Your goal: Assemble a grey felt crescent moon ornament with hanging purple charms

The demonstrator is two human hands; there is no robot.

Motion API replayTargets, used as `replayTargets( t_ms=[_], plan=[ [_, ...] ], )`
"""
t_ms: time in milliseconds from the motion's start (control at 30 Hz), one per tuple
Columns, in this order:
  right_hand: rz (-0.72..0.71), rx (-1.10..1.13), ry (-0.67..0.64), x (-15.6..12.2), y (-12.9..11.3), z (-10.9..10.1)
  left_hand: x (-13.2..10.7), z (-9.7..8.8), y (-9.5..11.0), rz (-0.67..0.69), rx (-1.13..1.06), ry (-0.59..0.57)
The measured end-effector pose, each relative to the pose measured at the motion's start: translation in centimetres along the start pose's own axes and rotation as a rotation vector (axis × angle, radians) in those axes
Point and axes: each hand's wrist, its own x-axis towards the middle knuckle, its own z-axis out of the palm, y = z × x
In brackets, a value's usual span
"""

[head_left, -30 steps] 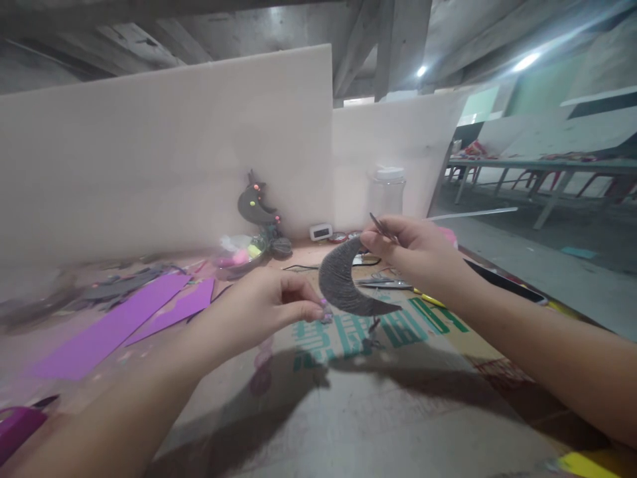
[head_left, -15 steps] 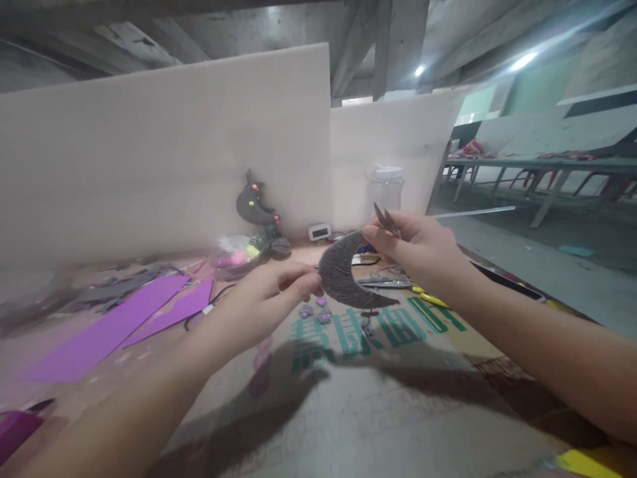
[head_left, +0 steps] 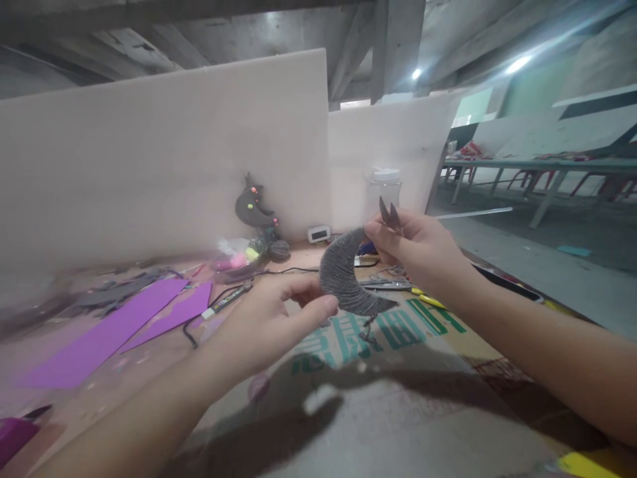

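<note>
A grey yarn-wrapped crescent moon [head_left: 343, 275] is held up above the cardboard. My right hand [head_left: 415, 242] pinches its upper tip between thumb and fingers. Two dark pointed ear-like pieces [head_left: 389, 214] stick up at those fingers. At the crescent's outer left edge is my left hand [head_left: 279, 309], its thumb on the near side by the lower curve and its fingers partly hidden behind. A short dangling strand [head_left: 367, 330] shows below the crescent. Against the board stands a similar grey crescent [head_left: 253, 206] with coloured balls on it.
Purple sheets [head_left: 109, 332] lie at left, near a bowl of coloured pompoms [head_left: 239, 259]. Behind are a small white digital display [head_left: 318, 234] and a lidded clear jar [head_left: 384, 189]. Scissors [head_left: 388, 285] and a yellow-handled tool [head_left: 428, 299] lie right of centre. A magenta tool [head_left: 17, 435] is at lower left.
My left hand has shifted lower, its thumb now spread from the fingers against the crescent. It now covers the small flower shapes seen earlier. My right hand keeps its hold.
</note>
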Motion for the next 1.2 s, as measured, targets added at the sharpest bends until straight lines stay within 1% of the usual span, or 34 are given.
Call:
replayTargets(
  t_ms=[67, 133, 200, 233, 300, 367, 400, 433, 500, 600, 667, 767, 867, 1033, 1200],
  plan=[
    [-0.005, -0.008, -0.005, 0.1, 0.1, 0.0, 0.0, 0.2, 0.1, -0.009, 0.021, -0.001],
    [-0.009, -0.041, -0.011, 0.1, 0.2, -0.1, 0.0, 0.3, 0.1, -0.028, 0.019, 0.031],
    [-0.053, -0.091, -0.008, 0.1, 0.4, -0.2, -0.1, 0.4, 0.1, -0.06, -0.013, 0.079],
    [-0.102, -0.126, 0.005, -0.1, 0.5, -0.3, -0.1, 0.4, 0.0, -0.069, -0.034, 0.102],
    [-0.275, -0.238, 0.057, -0.5, 0.3, -0.5, 0.0, 0.3, -0.4, -0.066, -0.081, 0.142],
    [-0.514, -0.413, 0.087, -1.2, -0.1, -0.8, 0.1, 0.2, -0.8, -0.058, -0.116, 0.16],
    [-0.631, -0.507, 0.071, -1.6, -0.5, -0.8, 0.1, 0.2, -1.0, -0.051, -0.131, 0.163],
    [-0.716, -0.592, 0.023, -2.0, -0.9, -0.9, 0.2, 0.2, -1.2, -0.045, -0.147, 0.162],
    [-0.809, -0.717, -0.032, -2.6, -1.8, -0.8, 0.3, 0.3, -1.4, -0.038, -0.184, 0.154],
    [-0.891, -0.779, -0.072, -3.2, -2.8, -0.5, 0.2, 0.3, -1.5, -0.043, -0.232, 0.157],
    [-0.919, -0.788, -0.08, -3.3, -3.0, -0.2, 0.1, 0.3, -1.4, -0.048, -0.25, 0.167],
    [-0.914, -0.809, -0.025, -3.0, -2.8, 0.3, -0.2, 0.2, -1.0, -0.008, -0.263, 0.18],
    [-0.891, -0.828, 0.019, -2.3, -2.2, 0.5, -0.5, 0.0, -0.4, 0.012, -0.192, 0.212],
    [-0.833, -0.775, -0.032, -1.8, -1.5, 0.6, -0.9, 0.0, 0.3, 0.013, -0.049, 0.259],
    [-0.792, -0.69, -0.055, -1.9, -1.0, 0.7, -1.0, 0.2, 0.7, 0.019, -0.035, 0.256]
  ],
)
